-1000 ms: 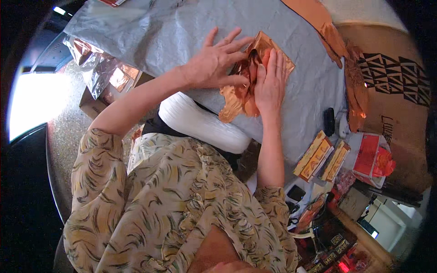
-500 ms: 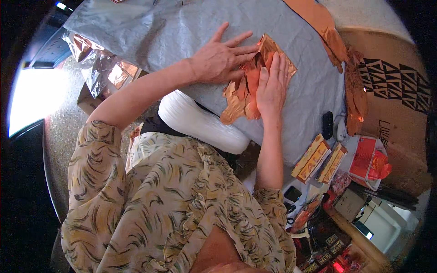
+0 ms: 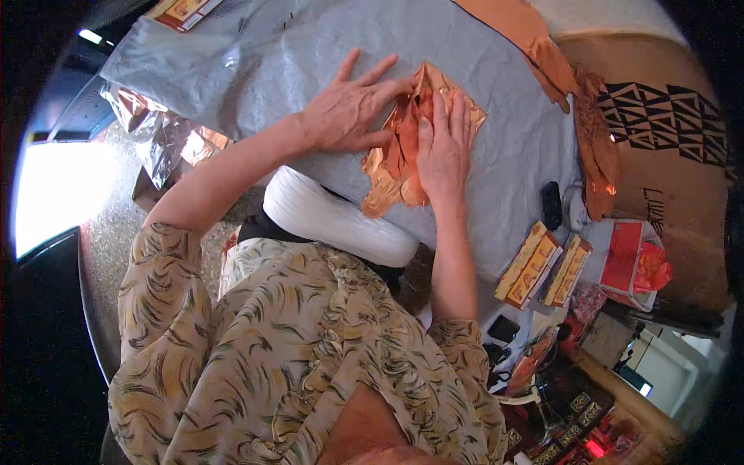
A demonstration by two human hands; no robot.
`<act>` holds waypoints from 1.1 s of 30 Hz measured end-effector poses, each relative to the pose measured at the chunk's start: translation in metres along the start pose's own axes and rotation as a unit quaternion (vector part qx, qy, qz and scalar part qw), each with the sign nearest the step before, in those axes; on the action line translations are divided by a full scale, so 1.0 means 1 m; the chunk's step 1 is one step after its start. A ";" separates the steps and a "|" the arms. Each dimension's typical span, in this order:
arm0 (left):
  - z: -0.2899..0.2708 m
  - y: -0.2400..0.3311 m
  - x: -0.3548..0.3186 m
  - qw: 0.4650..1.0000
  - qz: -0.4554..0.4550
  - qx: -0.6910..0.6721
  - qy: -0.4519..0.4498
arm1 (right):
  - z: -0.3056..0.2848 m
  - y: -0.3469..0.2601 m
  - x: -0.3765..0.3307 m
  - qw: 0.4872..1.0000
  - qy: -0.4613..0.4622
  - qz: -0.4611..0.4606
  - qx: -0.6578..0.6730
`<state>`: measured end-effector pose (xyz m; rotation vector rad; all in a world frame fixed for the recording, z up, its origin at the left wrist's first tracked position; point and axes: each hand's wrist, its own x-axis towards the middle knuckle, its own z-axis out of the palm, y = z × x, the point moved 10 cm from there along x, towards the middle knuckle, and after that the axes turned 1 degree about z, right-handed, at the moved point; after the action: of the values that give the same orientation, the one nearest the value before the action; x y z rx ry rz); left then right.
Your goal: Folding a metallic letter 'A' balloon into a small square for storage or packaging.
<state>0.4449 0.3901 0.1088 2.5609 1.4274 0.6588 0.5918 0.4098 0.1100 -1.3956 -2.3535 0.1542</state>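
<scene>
A copper-coloured metallic foil (image 3: 381,198) lies on the grey-covered table in front of me, its lower edge irregular and its top coming to a corner. Over its middle is a crumpled orange-red part; whether that is a separate piece or the same foil, I cannot tell. My right hand (image 3: 444,151) rests flat on the foil's right side, fingers stretched out. My left hand (image 3: 349,112) is spread, thumb and two fingers reaching the foil's left side, the other two fingers raised over the table cover (image 3: 271,85).
A white ribbed bundle (image 3: 333,221) lies across my lap. At right are two yellow-brown boxes (image 3: 529,263), a black object (image 3: 550,203), a red-and-white box (image 3: 620,256) and a large carton (image 3: 659,209). Orange-brown sheets (image 3: 595,155) hang along the table's right edge. Crinkled foil (image 3: 159,136) is at left.
The whole view has shifted slightly, bringing a box into the top left. My left fingers have shifted a little on the foil's left side; my right hand stays flat on it.
</scene>
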 end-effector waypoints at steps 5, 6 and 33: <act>-0.021 0.003 0.001 0.997 -0.015 -0.019 0.067 | 0.002 0.001 -0.001 1.000 0.002 0.004 -0.005; -0.022 0.004 0.001 0.998 -0.012 -0.018 0.066 | 0.002 0.001 -0.001 1.000 0.004 0.006 -0.004; 0.026 -0.063 0.043 0.862 -0.332 -0.378 -0.058 | -0.002 -0.002 -0.002 0.999 0.045 0.003 0.025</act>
<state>0.4267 0.4626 0.0786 1.3724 1.4751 0.7220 0.5917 0.4070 0.1119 -1.3570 -2.2578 0.1464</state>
